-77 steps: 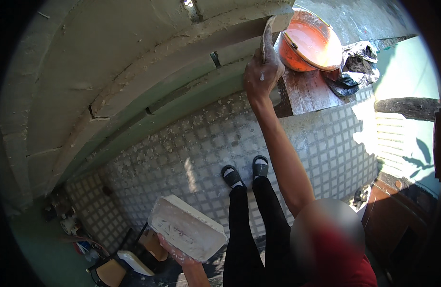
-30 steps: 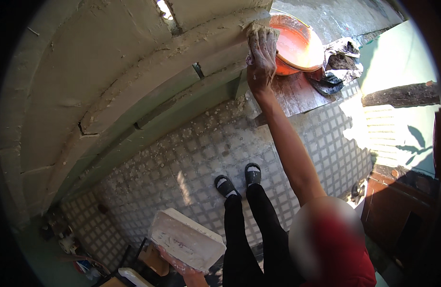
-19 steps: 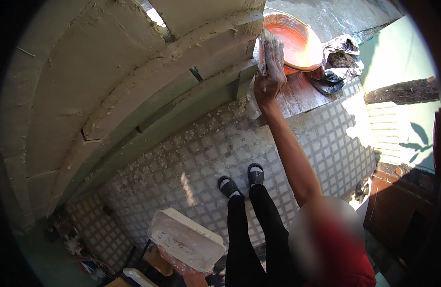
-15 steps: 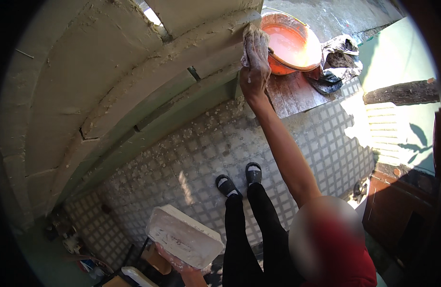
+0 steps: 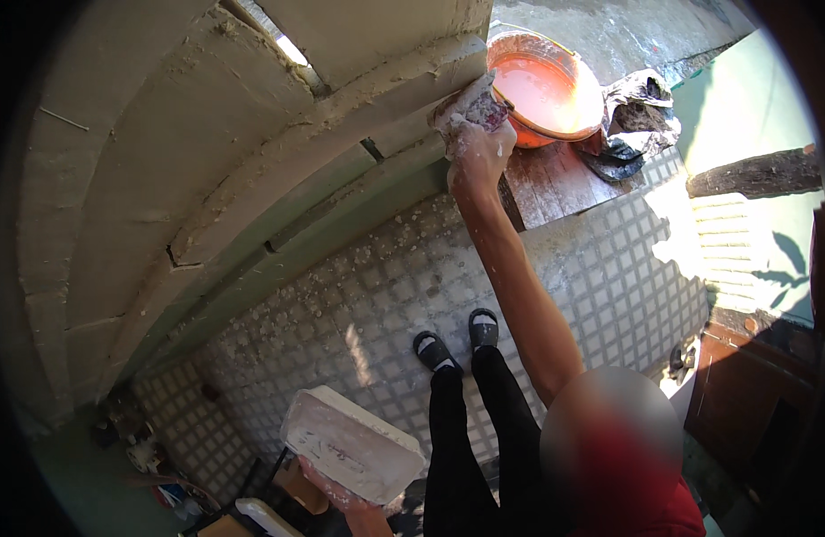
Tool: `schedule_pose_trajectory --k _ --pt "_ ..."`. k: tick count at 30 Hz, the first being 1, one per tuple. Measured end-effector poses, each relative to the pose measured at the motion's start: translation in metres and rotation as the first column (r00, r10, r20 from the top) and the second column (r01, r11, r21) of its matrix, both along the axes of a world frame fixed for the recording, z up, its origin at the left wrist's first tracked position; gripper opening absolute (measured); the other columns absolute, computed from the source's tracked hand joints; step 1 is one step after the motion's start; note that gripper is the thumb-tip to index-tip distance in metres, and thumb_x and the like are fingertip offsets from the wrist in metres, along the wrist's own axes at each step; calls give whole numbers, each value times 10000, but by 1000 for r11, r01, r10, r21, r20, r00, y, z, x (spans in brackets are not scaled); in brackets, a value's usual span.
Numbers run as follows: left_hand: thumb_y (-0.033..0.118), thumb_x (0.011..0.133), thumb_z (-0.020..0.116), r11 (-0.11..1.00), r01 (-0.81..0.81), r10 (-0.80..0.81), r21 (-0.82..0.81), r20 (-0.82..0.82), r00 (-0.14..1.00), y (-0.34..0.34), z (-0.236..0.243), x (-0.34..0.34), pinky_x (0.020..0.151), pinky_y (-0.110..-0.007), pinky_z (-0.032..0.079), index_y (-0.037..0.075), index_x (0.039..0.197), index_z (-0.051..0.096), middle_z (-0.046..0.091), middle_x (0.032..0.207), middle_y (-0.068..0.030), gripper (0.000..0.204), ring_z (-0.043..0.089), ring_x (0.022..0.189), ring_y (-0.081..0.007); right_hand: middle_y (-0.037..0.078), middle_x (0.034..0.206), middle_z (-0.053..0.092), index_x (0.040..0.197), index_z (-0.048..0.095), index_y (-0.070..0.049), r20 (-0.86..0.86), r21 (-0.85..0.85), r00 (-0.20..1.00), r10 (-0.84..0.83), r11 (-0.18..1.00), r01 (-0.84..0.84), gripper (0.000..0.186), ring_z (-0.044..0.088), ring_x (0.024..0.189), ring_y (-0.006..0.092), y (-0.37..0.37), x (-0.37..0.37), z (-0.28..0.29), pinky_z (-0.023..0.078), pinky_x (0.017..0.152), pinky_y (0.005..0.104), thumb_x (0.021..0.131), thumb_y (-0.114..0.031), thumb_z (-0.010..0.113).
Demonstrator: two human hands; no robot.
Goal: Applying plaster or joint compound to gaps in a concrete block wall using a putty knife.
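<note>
The right hand (image 5: 480, 154) is clamped on a pale, plaster-smeared pad (image 5: 473, 106); whether that is rag or sponge I cannot tell; its thumb and fingers are whitened too. The pad lies just beyond the knuckles, its long axis slanted across the line of the forearm, one end toward the near left, the other toward the far right; to the hand's left is the layered, plaster-coated ledge (image 5: 377, 100), which the pad meets or nearly meets.

Half a second ago the pad ran more nearly straight ahead of the forearm; it has turned crosswise since, and come a little nearer the person.

Just beyond the right hand and to its right is an orange bucket (image 5: 531, 134), with milky, pinkish-looking liquid (image 5: 542, 88) inside; it rests on a wooden board (image 5: 556, 190); farther right lies a crumpled black-and-silver bag (image 5: 614, 166), grey-brown matter showing in its mouth.

Well back and to the left, the left hand (image 5: 330, 485) grips a whitish rectangular tray (image 5: 369, 412) by its near-left side; the tray's hollow faces up, its bottom coated with thin pale paste; its long axis runs from far left to near right, much as before; below the left hand sits a cardboard box (image 5: 298, 492).
</note>
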State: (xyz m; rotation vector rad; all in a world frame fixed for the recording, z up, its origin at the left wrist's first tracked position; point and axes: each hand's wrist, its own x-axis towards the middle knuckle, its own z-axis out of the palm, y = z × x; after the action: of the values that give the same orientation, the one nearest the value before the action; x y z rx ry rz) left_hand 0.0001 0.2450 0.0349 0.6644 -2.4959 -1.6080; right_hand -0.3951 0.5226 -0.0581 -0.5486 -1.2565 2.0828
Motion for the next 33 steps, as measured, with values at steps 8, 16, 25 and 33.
schedule_pose_trajectory --k 8,16,25,33 --pt "599 900 419 994 -76 72 80 52 996 8 12 -10 1075 -527 342 204 1470 317 316 1495 -69 701 354 1346 -322 144 1074 680 1236 560 98 -39 628 998 52 778 -16 494 619 1008 181 0 36 17 456 945 331 750 68 479" --pt "513 894 476 855 -399 404 332 57 913 7 -6 10 1059 -604 352 173 1480 257 233 1532 -128 712 314 1374 -381 138 587 443 1239 568 51 -118 757 977 -175 621 203 587 404 503 330 10 6 5 350 528 431 657 16 494" --pt "531 662 787 983 128 -139 -129 -82 987 15 7 -8 1029 -622 358 48 1501 46 131 1519 -253 1219 308 1355 -451 229 1264 588 1273 564 21 -77 819 996 -34 568 83 622 590 1173 319 3 38 4 463 976 363 671 95 428" --pt "572 712 706 938 -222 219 266 39 975 16 17 -7 1057 -593 341 147 1513 71 174 1526 -179 1106 283 1375 -410 283 1242 563 1283 556 16 -208 717 972 -106 659 226 633 553 1200 366 -43 18 12 441 1009 400 669 108 432"
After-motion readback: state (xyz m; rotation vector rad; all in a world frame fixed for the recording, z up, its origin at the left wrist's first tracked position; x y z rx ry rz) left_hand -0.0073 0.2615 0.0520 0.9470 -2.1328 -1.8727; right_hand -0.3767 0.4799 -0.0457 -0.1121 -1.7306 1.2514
